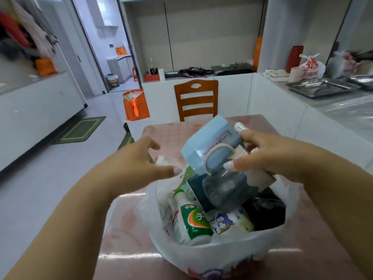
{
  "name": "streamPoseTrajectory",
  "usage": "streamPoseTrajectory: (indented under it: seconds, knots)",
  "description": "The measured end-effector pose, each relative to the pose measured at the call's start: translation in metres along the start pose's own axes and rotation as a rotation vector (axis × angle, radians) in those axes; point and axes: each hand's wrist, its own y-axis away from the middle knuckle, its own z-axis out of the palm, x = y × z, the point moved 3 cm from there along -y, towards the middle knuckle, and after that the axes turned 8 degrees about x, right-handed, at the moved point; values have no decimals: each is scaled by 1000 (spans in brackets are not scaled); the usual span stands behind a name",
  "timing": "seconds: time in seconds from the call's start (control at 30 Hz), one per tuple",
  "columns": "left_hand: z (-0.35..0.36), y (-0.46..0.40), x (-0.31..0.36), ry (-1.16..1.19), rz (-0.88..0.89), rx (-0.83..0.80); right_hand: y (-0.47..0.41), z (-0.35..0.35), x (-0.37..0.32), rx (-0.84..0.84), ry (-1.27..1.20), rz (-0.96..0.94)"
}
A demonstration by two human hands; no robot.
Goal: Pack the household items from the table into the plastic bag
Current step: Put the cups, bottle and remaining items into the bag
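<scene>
- A person's right hand (268, 152) grips a light-blue boxed package (210, 144), thumb on the near side and fingers curled over the far edge, holding it tilted just above the mouth of a white plastic bag (232, 253).
- The package's lower, clear-plastic part (a dark bluish item shows through it) dips into the bag's opening and touches the things already inside.
- The left hand (139, 160) hovers at the bag's left rim, fingers loosely spread and partly curled, with a small scrap of white material (161, 160) right at the fingertips; whether they pinch it or merely touch it cannot be told through the blur.
- Inside the bag: a white bottle with a green and orange label (191, 221) lying on its side at left, a white pack with blue cartoon print (226, 220) in the middle, and something black (264, 213) at right.
- The bag sits open on a pinkish, glossy table (125, 229), near the front edge.
- Behind the table stands a wooden chair (196, 100); an orange tote bag (136, 105) rests on the floor to its left, before a white counter.
- On the counter at far right, a metal tray (321, 88) lies beside knotted plastic shopping bags (311, 66).
</scene>
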Motion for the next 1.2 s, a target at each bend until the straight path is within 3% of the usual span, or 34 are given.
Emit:
streamPoseTrajectory:
  seconds: [0.07, 0.17, 0.23, 0.43, 0.57, 0.67, 0.8, 0.87, 0.9, 0.97, 1.0, 1.07, 1.1, 1.2]
  knots:
    - [7, 2, -4, 46, 31, 134, 0, 16, 14, -60, -62, 73]
    - [8, -1, -5, 530, -132, 272, -19, 44, 25, -89, -65, 180]
    - [10, 0, -1, 692, -171, 308, -29, 62, 25, -86, -73, 240]
    - [14, 1, -1, 730, -182, 348, -25, 42, 28, -5, 5, 218]
    - [17, 0, -1, 725, -190, 350, -10, 35, 52, 16, 478, 170]
    - [19, 0, 0, 724, -199, 353, -5, 41, 58, 245, 584, -19]
    - [21, -1, 1, 731, -226, 371, 19, 17, 39, 776, 635, -452]
    - [22, -1, 1, 765, -221, 373, 29, 6, 43, 1091, 784, -403]
    - [22, -1, 1, 785, -214, 379, 30, 3, 50, 1149, 809, -251]
    - [24, -2, 1, 812, -212, 392, 22, 3, 65, 992, 587, 80]
    - [25, -3, 2, 832, -221, 394, 16, 4, 68, 868, 311, 166]
    - [23, -6, 6, 896, -263, 411, 3, -5, 64, 701, -427, 124]
    - [19, -9, 8, 938, -279, 426, -1, -17, 57, 698, -660, 66]
    - [-8, -20, 22, 1024, -268, 475, -3, -55, 24, 705, -859, -93]
